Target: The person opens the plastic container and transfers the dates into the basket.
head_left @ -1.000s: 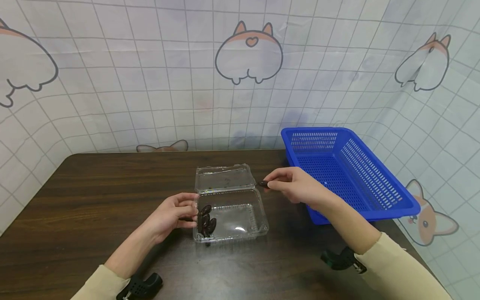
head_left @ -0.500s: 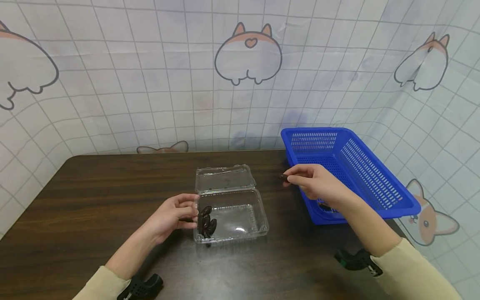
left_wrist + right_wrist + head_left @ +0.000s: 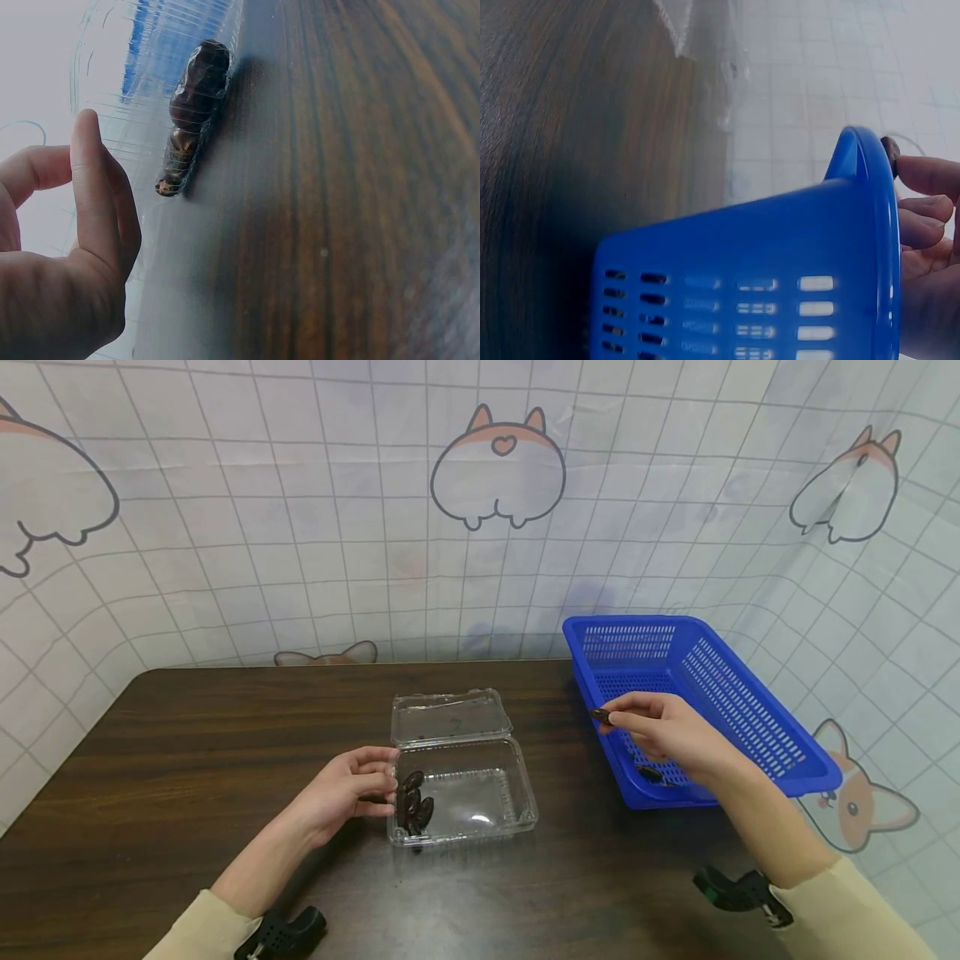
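Observation:
A clear plastic clamshell box (image 3: 480, 835) stands with its lid laid back on the table. Several glossy dark brown dates (image 3: 414, 802) lie along its left side; in the left wrist view dates (image 3: 199, 86) show through the wall. My left hand (image 3: 341, 795) holds the box by its left edge, thumb and fingertips at the rim. Between thumb and fingers my right hand (image 3: 667, 731) pinches one date (image 3: 600, 715), over the left rim of a blue basket (image 3: 750, 710). In the right wrist view that date (image 3: 891, 154) appears just beyond the basket rim.
Inside the basket, near its front left corner, lies a small dark piece (image 3: 649, 773). The dark wood table (image 3: 225, 752) meets a white tiled-pattern cloth (image 3: 315, 527) at the back. Black wrist mounts (image 3: 281, 935) are on both forearms.
My right hand has carried the pinched date rightward from beside the box lid to the basket's left rim. The left hand and the box stay in place.

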Demonstrator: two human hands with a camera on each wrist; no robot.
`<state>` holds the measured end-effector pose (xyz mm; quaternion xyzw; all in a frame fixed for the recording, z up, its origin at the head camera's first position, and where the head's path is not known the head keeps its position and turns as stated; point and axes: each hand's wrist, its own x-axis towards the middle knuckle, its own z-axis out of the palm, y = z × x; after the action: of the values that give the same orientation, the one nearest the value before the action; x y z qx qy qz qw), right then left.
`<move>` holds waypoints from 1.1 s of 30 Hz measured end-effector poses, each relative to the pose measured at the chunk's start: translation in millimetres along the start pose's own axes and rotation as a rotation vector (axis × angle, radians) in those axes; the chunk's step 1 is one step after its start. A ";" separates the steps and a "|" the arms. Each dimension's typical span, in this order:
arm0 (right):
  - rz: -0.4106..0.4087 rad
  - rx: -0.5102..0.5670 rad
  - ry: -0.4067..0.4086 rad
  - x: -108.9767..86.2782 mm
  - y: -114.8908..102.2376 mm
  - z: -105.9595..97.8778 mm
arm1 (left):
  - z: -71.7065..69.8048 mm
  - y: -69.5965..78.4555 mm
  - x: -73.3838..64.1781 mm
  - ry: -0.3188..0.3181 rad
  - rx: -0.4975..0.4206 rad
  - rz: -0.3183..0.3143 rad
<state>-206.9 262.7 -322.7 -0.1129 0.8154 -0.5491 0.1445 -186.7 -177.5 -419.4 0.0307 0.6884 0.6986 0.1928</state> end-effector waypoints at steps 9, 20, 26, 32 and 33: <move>0.004 -0.018 0.028 -5.9 6.6 -10.2 | 0.0 -0.4 0.0 0.001 -0.002 0.003; 0.022 -0.046 0.053 -14.0 18.5 -22.3 | 0.1 -0.1 -0.5 0.001 -0.002 0.004; 0.039 -0.068 0.053 -18.6 24.2 -27.4 | 0.1 -0.3 -0.4 0.000 -0.009 0.001; 0.036 -0.117 0.045 -22.2 27.2 -30.7 | -0.2 0.4 -0.5 -0.003 -0.008 0.004; 0.035 -0.125 0.044 -22.5 27.4 -30.9 | -0.1 0.6 -0.5 -0.004 -0.009 0.004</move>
<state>-197.8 307.2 -334.6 -0.0956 0.8529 -0.4967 0.1290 -186.4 -177.8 -418.7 0.0326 0.6850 0.7019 0.1928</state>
